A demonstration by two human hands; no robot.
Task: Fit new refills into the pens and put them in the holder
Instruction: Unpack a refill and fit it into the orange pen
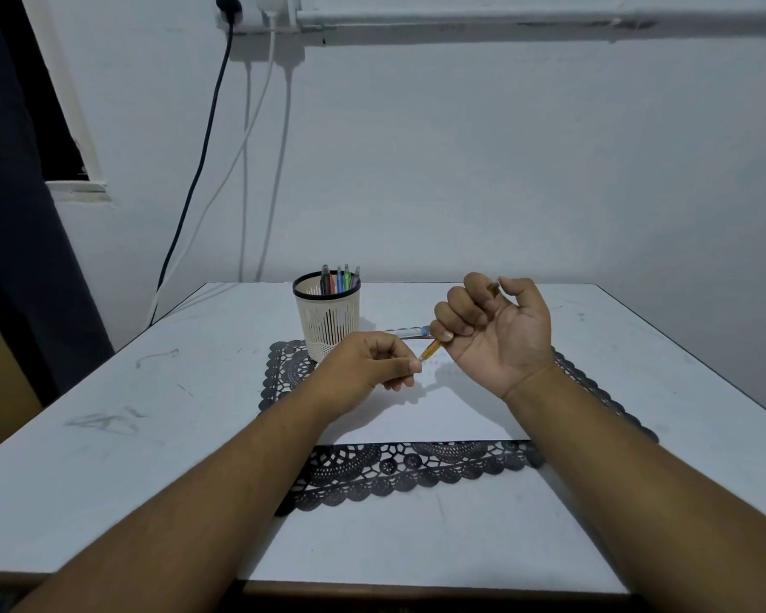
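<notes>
The right hand (494, 329) fists around a translucent orange plastic pen (432, 348), slanting tip-down-left; the left hand (368, 369) pinches its tip.

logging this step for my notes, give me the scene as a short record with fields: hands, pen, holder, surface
right hand: right hand curled round an orange pen, palm up
left hand: left hand pinches the pen's lower tip
pen: tilted, held above the table by both hands
holder: cream pen holder with a dark rim, upright, several coloured pens in it
surface: white sheet on a black lace mat on a white table
other: another pen-like item lies behind the hands
</notes>
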